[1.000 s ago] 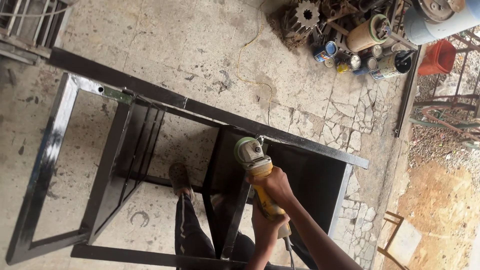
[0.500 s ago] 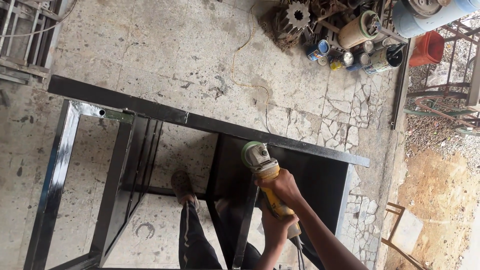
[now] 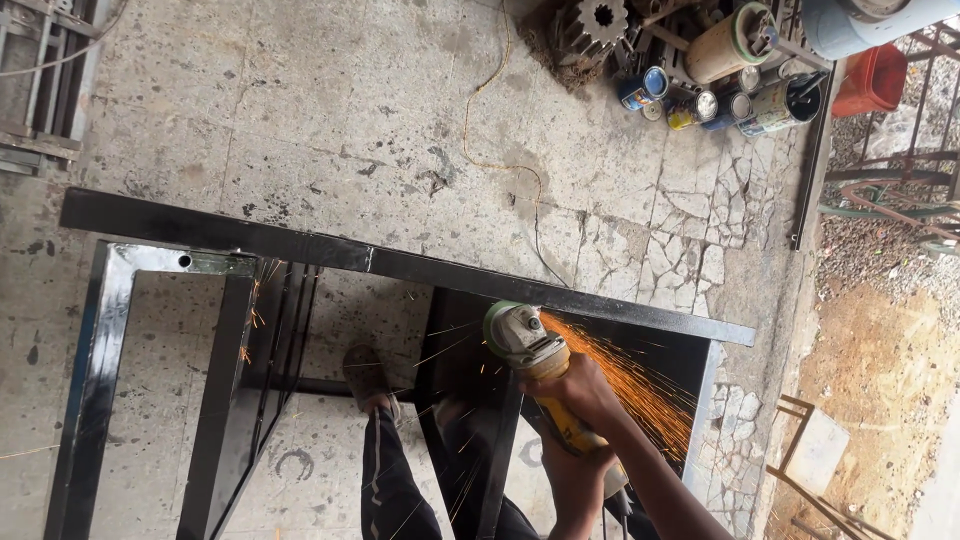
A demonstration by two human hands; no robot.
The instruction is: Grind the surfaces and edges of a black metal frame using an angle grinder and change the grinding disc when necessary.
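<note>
Right hand [image 3: 585, 392]: closed around the yellow body of the grinder [image 3: 535, 365], near its head.
Left hand [image 3: 580, 475]: closed around the grinder's rear handle, just below the right hand; partly hidden by the right forearm.
Grinder: held tilted, head up and left, at the underside of the frame's top bar, right of centre. Disc itself hidden by the guard.
Sparks [image 3: 625, 385]: orange spray running right and down from the head; a few stray sparks at left near the upright.
Frame [image 3: 300, 248]: black steel, long top bar crossing the scene, uprights and cross-rails falling towards the near edge.
Foot [image 3: 368, 378]: the person's shoe, on the floor inside the frame.
Floor [image 3: 340, 110]: stained concrete, cracked at right.
Cable [image 3: 500, 150]: thin yellow line, lying across the floor beyond the frame.
Cans [image 3: 700, 95]: cluster of tins and a gear, far right.
</note>
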